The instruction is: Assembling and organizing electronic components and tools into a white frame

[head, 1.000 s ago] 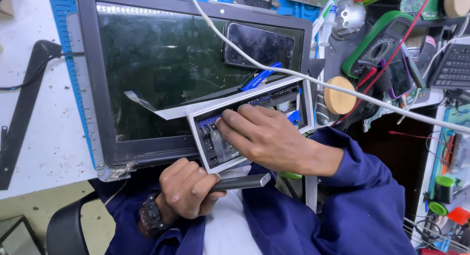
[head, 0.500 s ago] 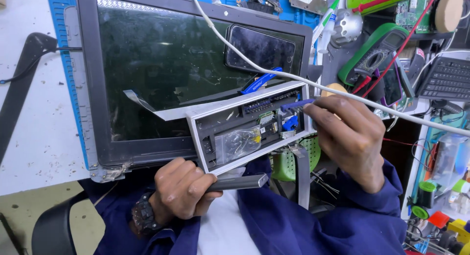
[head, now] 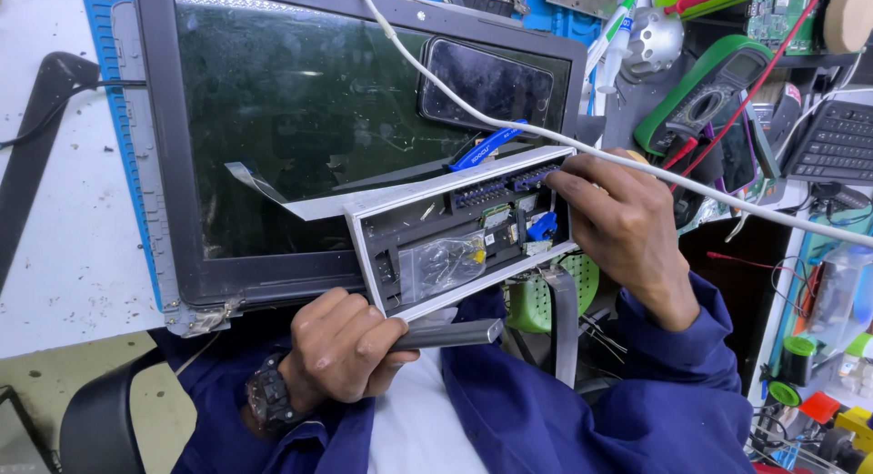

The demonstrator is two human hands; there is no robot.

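Filling the upper left and centre of the frame, a laptop display panel (head: 300,137) is lying dark and dusty on the white bench (head: 64,247), its hinge end hanging over the near edge. A smartphone (head: 486,83) is resting face up on the glass toward the upper right, and a white cable (head: 582,146) is sweeping diagonally across from top centre to the right edge. Below centre, a white-framed tray of small parts (head: 459,233) is sitting tilted over the panel's lower edge (there is a clear bag of screws inside it, and a blue part further right). The left hand (head: 341,347), low in the frame, is curling its fingers shut around a grey metal bar (head: 446,333) just under the tray. The right hand (head: 627,228), at centre right, is reaching into the tray's upper right corner, fingertips pinching together there; whether they are holding anything I cannot tell. A green multimeter (head: 705,87) is lying at upper right.
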